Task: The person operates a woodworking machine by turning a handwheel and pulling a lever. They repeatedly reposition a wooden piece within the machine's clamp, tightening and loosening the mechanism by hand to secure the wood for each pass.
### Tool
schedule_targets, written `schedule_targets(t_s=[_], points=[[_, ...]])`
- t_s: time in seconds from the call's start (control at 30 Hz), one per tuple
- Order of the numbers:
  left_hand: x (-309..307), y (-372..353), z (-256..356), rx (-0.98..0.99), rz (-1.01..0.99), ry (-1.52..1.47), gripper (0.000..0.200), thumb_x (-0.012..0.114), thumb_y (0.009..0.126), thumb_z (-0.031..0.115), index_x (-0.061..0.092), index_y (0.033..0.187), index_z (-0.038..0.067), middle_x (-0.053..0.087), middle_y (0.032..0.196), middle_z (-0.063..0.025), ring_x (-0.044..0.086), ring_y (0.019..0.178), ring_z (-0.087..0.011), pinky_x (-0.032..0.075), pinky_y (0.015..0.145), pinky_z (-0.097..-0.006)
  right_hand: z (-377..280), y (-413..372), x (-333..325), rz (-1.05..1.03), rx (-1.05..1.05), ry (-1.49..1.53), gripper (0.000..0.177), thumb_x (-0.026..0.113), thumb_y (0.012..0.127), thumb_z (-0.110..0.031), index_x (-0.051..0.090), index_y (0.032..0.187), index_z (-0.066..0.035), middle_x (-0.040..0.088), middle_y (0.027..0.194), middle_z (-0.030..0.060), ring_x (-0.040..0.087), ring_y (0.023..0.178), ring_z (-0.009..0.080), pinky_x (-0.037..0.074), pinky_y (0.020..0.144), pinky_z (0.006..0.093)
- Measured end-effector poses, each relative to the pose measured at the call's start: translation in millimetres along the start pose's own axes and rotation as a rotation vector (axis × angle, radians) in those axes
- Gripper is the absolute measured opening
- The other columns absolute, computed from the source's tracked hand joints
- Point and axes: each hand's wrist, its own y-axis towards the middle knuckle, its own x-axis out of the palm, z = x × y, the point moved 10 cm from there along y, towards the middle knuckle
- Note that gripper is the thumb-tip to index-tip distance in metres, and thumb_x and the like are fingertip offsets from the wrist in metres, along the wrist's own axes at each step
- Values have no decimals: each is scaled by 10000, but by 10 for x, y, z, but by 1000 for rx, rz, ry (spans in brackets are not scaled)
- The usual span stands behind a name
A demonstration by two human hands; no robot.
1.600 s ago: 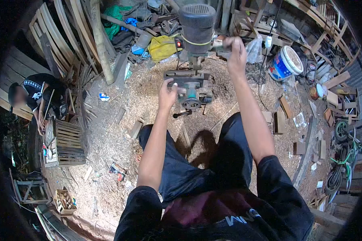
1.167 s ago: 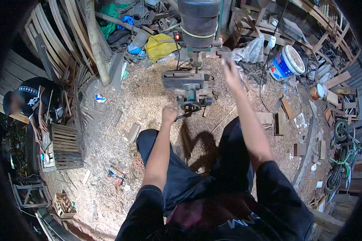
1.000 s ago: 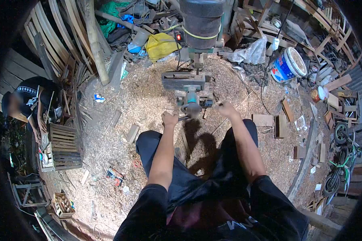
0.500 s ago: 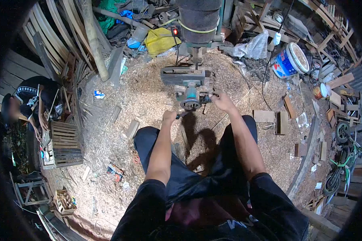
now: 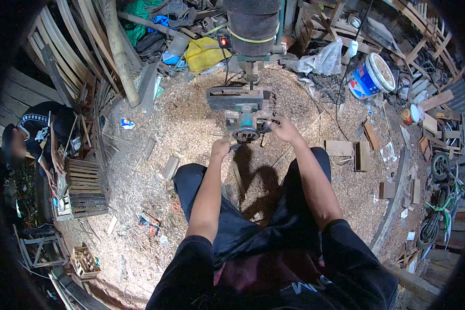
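In front of me stands a machine with a dark, drum-shaped motor housing [image 5: 251, 31] and a bit pointing down over a vise [image 5: 237, 98]. A round handwheel [image 5: 246, 134] faces me below the vise's teal body. My left hand [image 5: 220, 148] is closed round a dark lever handle [image 5: 235, 146] at the lower left of the wheel. On the other side, my right hand [image 5: 285, 130] has its fingers curled on a small dark handle [image 5: 266, 126], partly hidden by them.
Wood shavings [image 5: 139, 178] cover the ground. At left a person [image 5: 44, 132] bends over a slatted wooden crate [image 5: 85, 186]. A paint bucket [image 5: 364, 80], wood blocks [image 5: 361, 157] and a small green motorbike [image 5: 442, 206] lie to the right. A yellow sack [image 5: 206, 54] sits behind.
My left hand has shifted very slightly on its lever handle. My right hand stays at its handle, and the view has tilted a little.
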Motion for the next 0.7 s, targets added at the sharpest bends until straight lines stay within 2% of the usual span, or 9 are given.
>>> schedule_targets(t_s=[0.1, 0.13, 0.2, 0.27, 0.37, 0.43, 0.5, 0.57, 0.7], points=[[-661, -362, 668, 168, 350, -321, 283, 608, 835, 201, 641, 1023, -9, 683, 941, -191, 659, 895, -294, 502, 816, -354, 179, 189, -83, 29, 48, 25, 398, 584, 830, -326, 657, 1090, -33, 655, 1008, 265, 646, 961, 376, 495, 841, 414], [-793, -284, 825, 247, 374, -277, 294, 601, 848, 195, 630, 1064, -4, 680, 952, -188, 657, 923, -292, 499, 829, -352, 235, 291, -174, 94, 44, 29, 472, 599, 850, -402, 649, 1099, -4, 650, 1054, 262, 631, 1004, 380, 486, 875, 397], [-1322, -514, 1475, 479, 528, -382, 335, 614, 872, 217, 597, 1121, -6, 661, 1029, -191, 643, 967, -294, 485, 866, -368, 274, 575, -431, 181, 70, 96, 519, 586, 871, -436, 635, 1104, 26, 648, 1067, 261, 629, 1018, 369, 478, 894, 396], [-1840, -613, 2158, 583, 618, -512, 408, 605, 918, 258, 549, 1181, -50, 624, 1124, -191, 605, 1029, -275, 445, 927, -362, 115, 839, -764, 309, 32, 203, 550, 559, 900, -453, 626, 1100, 55, 651, 1069, 259, 626, 1038, 354, 464, 917, 397], [-2762, -1451, 3536, 929, 1026, -286, 505, 629, 900, 279, 477, 1256, -46, 497, 1290, -243, 482, 1218, -335, 375, 1014, -425, -525, 1211, -1389, 452, 27, 363, 574, 500, 942, -466, 582, 1148, 64, 646, 1087, 233, 610, 1060, 306, 439, 941, 391], [-3113, -1895, 4231, 1227, 1237, -201, 521, 657, 870, 278, 480, 1246, -35, 495, 1266, -225, 482, 1179, -369, 370, 1005, -442, -933, 1408, -1757, 593, 51, 429, 636, 489, 936, -510, 513, 1204, 66, 627, 1114, 214, 589, 1052, 291, 427, 936, 376], [-3226, -1769, 4738, 1344, 1153, -7, 476, 658, 851, 282, 501, 1197, -3, 481, 1239, -206, 449, 1167, -392, 329, 1036, -464, -1150, 1845, -2012, 605, -48, 483, 672, 480, 928, -539, 476, 1225, 63, 616, 1114, 200, 575, 1035, 276, 422, 924, 372], [-3163, -1548, 4852, 1247, 1085, -35, 452, 651, 855, 319, 511, 1186, 44, 463, 1301, -213, 336, 1300, -453, 277, 1086, -510, -1363, 2307, -2207, 502, -134, 608, 718, 455, 921, -584, 481, 1219, 68, 612, 1082, 187, 569, 987, 259, 433, 876, 366], [-3136, -1601, 4877, 1296, 1178, -45, 401, 614, 873, 301, 505, 1125, 9, 483, 1195, -235, 401, 1214, -444, 297, 1060, -519, -2035, 2539, -2649, 488, -196, 676, 640, 462, 922, -570, 523, 1092, 44, 606, 962, 162, 567, 882, 244, 433, 795, 359]])
